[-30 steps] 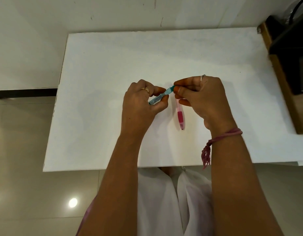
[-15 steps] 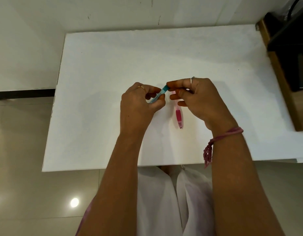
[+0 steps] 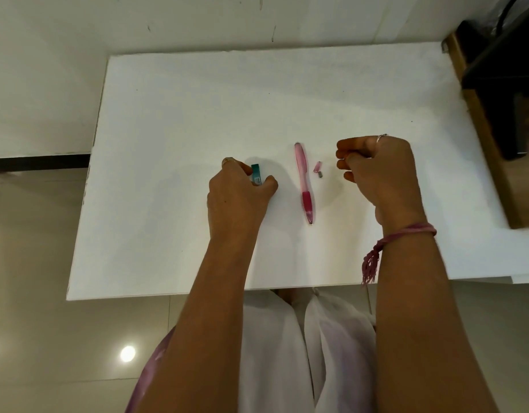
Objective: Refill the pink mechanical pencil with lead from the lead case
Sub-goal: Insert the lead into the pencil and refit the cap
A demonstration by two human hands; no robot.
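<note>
With the left hand (image 3: 238,193) gripping the lead case (image 3: 256,173) on the tabletop (image 3: 174,120) and the right hand's (image 3: 376,171) fingers (image 3: 345,158) pinched, on what I cannot tell, any lead held there could snap or drop before reaching the pink mechanical pencil (image 3: 304,182) lying between them.

Perhaps a home: white table (image 3: 197,114), glossy tiled floor (image 3: 34,323).

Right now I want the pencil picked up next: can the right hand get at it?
Probably yes. The pink pencil lies bare on the table, just left of the right hand. Only the small cap lies between them, and that hand's fingers are curled, perhaps pinching lead.
</note>
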